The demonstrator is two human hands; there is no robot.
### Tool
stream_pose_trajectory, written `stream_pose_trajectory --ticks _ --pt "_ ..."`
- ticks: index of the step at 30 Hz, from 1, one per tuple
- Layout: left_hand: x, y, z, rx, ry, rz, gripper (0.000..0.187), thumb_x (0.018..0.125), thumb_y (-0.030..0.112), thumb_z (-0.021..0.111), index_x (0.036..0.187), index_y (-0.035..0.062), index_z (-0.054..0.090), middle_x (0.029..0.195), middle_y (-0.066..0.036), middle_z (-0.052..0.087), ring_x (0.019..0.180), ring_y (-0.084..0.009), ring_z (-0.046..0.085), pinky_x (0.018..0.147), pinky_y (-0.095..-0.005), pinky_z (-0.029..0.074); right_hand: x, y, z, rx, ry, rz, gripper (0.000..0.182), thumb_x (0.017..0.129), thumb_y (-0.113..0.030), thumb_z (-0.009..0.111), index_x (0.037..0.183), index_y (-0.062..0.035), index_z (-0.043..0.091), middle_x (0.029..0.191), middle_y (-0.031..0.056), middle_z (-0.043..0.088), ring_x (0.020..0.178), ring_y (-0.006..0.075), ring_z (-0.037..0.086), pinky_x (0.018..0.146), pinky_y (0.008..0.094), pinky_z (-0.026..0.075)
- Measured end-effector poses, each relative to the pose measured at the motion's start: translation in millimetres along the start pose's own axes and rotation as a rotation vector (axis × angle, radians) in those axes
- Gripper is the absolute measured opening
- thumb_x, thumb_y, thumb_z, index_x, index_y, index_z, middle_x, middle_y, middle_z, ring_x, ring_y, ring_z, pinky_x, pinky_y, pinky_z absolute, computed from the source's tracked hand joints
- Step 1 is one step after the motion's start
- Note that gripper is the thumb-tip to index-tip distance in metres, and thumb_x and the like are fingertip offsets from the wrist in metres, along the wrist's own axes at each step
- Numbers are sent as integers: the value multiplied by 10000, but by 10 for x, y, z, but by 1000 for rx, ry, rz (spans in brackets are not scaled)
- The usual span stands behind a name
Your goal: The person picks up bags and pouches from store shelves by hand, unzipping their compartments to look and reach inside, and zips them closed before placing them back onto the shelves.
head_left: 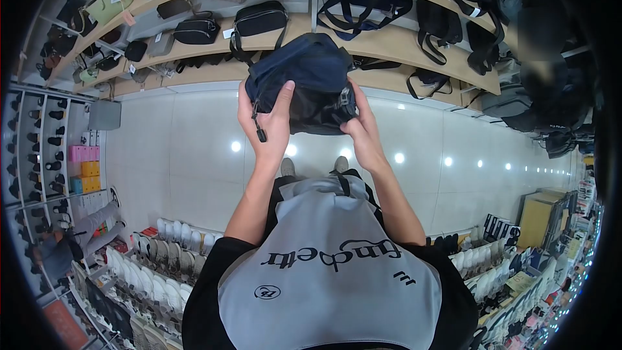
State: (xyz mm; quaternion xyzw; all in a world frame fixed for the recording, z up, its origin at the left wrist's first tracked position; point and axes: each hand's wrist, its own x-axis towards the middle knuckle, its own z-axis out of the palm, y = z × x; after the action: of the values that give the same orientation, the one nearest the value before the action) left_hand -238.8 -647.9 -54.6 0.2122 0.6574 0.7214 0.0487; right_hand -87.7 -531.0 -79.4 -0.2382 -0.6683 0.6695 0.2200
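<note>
Near: grey/black shirt, both arms up. L hand [269, 123] closed on the navy bag [304, 81], thumb on its front, by the hanging zip pull [260, 135]. R hand [361, 131] grips the bag's lower right corner, near a buckle. Bag is held in the air, in front of the wood shelf [389, 42], clear of it. Risk: grip sits low at the edges, so bag could tip or slip; pull may snag on fingers. Behind: black bags [259, 19] on shelf.
</note>
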Motion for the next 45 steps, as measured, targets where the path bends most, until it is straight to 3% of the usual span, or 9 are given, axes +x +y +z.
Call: stream_pose_trajectory --ticks 4,8,11,15,16,20,27,43,45 --pt "-10 19 -75 -82 -206 -79 559 907 60 871 1366 -43 569 1272 -119 700 1122 -172 675 1022 -326 530 17 -194 87 201 192 226 831 1068 -406 661 1687 -47 238 1562 239 464 1397 339 576 933 484 662" --pt "-117 -53 -138 -63 -376 -89 458 902 30 864 1292 -53 639 1141 -75 738 1048 -118 692 937 -290 564 82 -145 10 206 121 292 764 1030 -377 725 1590 -12 355 1486 240 521 1354 341 604 949 486 641" --pt "-137 -72 -120 140 -233 52 363 892 48 874 1201 -39 704 1041 -75 764 972 -111 711 857 -296 578 -5 168 51 -583 395 -213 763 974 -315 807 1552 -12 411 1423 213 565 1230 359 652 957 458 604" --pt "-178 -138 -76 295 -141 302 405 859 68 888 1218 -19 725 1050 -127 778 940 -176 748 824 -329 589 -24 -249 127 -569 161 -672 587 799 -110 918 1349 -83 717 1334 131 576 1043 285 670 881 379 572" --pt "-187 -129 -77 334 -133 321 564 714 52 901 1251 13 734 1147 -180 777 999 -371 779 840 -413 621 -43 -389 267 -443 112 -663 456 780 -40 899 1215 -132 803 1173 93 599 950 223 675 803 335 561" --pt "-162 -102 -164 423 -237 452 591 701 32 875 1273 10 728 1176 -182 774 1053 -378 764 872 -413 618 73 -301 256 -631 49 -855 420 807 22 864 1196 -127 812 1029 38 626 839 166 658 698 296 529" --pt "-162 -47 -155 297 -215 351 421 788 -5 833 1201 8 753 1127 -184 777 1006 -376 767 867 -395 611 217 -269 357 -192 435 -565 125 857 -23 896 941 -2 806 925 64 688 728 128 591 650 263 480" --pt "-150 -216 -269 420 -254 309 409 793 61 855 1188 30 756 1033 -164 772 893 -377 764 765 -418 614 13 -204 637 -326 434 -417 154 910 -62 860 1028 -16 772 948 80 734 748 136 699 661 296 541" --pt "-167 -236 -237 453 -244 316 423 778 56 854 1189 29 757 1028 -163 769 882 -381 761 754 -425 613 -58 -207 666 -450 361 -552 209 853 10 830 1047 -23 758 959 104 747 792 217 735 692 345 577"
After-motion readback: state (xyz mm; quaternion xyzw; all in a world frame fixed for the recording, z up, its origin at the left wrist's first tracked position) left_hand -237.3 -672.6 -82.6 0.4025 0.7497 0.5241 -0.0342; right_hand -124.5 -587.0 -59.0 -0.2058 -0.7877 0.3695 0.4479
